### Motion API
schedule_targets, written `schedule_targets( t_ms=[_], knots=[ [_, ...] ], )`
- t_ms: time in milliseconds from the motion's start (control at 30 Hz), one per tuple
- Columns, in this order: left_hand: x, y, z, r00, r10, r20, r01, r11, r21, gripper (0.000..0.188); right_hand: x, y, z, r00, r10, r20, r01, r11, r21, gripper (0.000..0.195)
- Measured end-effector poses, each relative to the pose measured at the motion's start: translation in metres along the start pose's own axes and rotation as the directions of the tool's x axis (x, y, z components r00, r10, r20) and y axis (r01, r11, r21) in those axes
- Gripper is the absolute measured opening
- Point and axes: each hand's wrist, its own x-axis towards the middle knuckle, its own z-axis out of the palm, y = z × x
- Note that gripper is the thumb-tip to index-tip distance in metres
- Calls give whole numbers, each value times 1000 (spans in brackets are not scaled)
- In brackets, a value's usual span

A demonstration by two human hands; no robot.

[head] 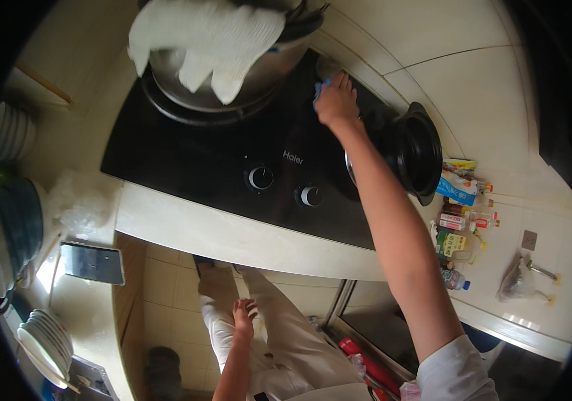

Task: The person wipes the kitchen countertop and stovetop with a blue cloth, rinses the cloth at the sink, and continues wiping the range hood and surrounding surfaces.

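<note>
With my right arm stretched out, my right hand (338, 101) presses a blue cloth (318, 93) onto the back edge of a black Haier glass gas cooktop (206, 150). Most of the cloth is hidden under the palm. My left hand (244, 317) hangs low in front of my trousers, holding nothing, its fingers loosely bent. Left of the right hand, a large metal pot (165, 75) stands on a burner with a white knitted glove (206, 35) draped over it. A black pot (419, 150) sits right of my forearm. Two control knobs (261, 178) are on the cooktop's front part.
Bottles and food packets (459, 220) line the wall at the right. Stacked bowls (13, 225), stacked plates (48, 343) and a phone (93, 263) lie on the left counter (98, 321), the phone at its edge. A red cylinder (366, 363) is low down beside my legs.
</note>
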Motion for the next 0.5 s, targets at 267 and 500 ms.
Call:
schedule_targets(
  t_ms=[267,500],
  knots=[
    [5,-21,19,998,-52,39,55,995,-80,19,-131,-62,-35,896,-417,152,444,851,-282,58],
    [11,-36,2,1000,-23,0,23,989,-147,20,-44,-49,-72,872,-419,252,483,659,-576,16]
  ],
)
